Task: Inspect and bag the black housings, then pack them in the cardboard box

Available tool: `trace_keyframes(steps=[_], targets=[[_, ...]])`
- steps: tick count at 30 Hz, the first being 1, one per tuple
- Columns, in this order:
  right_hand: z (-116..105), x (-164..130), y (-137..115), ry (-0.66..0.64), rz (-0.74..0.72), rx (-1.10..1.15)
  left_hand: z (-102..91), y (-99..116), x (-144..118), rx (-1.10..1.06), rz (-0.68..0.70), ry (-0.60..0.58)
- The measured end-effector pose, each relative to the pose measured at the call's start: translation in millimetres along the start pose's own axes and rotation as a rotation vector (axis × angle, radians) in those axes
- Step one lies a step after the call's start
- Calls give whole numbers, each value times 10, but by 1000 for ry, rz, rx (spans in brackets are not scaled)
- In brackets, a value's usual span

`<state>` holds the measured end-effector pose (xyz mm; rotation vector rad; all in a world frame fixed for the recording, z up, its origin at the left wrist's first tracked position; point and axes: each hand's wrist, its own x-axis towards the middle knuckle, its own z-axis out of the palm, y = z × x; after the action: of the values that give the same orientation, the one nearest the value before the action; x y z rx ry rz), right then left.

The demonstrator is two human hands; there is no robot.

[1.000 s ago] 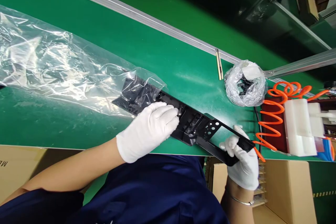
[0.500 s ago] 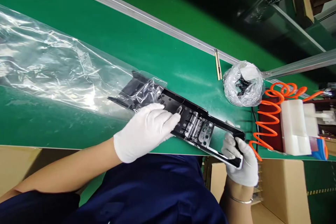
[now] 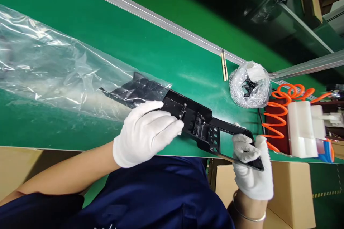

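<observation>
A long black plastic panel (image 3: 176, 104) with a rectangular cut-out lies slantwise in front of me. My right hand (image 3: 251, 157), in a white glove, is closed around the narrow end of the panel by the cut-out. Clear plastic bag (image 3: 80, 75) film covers the panel's wide left end. Stretched along the panel's near edge, my gloved left hand (image 3: 149, 132) has its fingers apart. Its fingertips are beside a small metal part (image 3: 183, 111) on the panel; whether they touch the panel, I cannot tell.
Near the rail (image 3: 150, 16) at the back of the green bench (image 3: 107, 35) lies a small tan strip (image 3: 224, 66). A plastic-wrapped bundle (image 3: 249, 87) of dark parts sits to the right. Beyond it are a coiled orange air hose (image 3: 278, 121) and white blocks (image 3: 301, 128). Cardboard boxes (image 3: 292, 182) stand below the bench.
My right hand has moved slightly right and down, and the panel has turned about its length in it. My left fingers have spread a little. The film over the panel has shifted.
</observation>
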<state>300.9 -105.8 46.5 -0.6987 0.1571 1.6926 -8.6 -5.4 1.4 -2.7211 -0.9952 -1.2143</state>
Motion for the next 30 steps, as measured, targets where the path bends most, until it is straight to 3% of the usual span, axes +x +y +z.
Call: trace_keyframes(steps=[10,20,26,30], targets=[[-59,35,-26,-56,75,74,5,11,10,31,-9,-8],[11,48,40,69,-60,-243,5,-4,0,14,2,-13],[75,68,116,78,-116,-212,-9,-8,23,6,23,-35],[94,83,132,69,-163,-312,2,9,20,-14,30,-101]])
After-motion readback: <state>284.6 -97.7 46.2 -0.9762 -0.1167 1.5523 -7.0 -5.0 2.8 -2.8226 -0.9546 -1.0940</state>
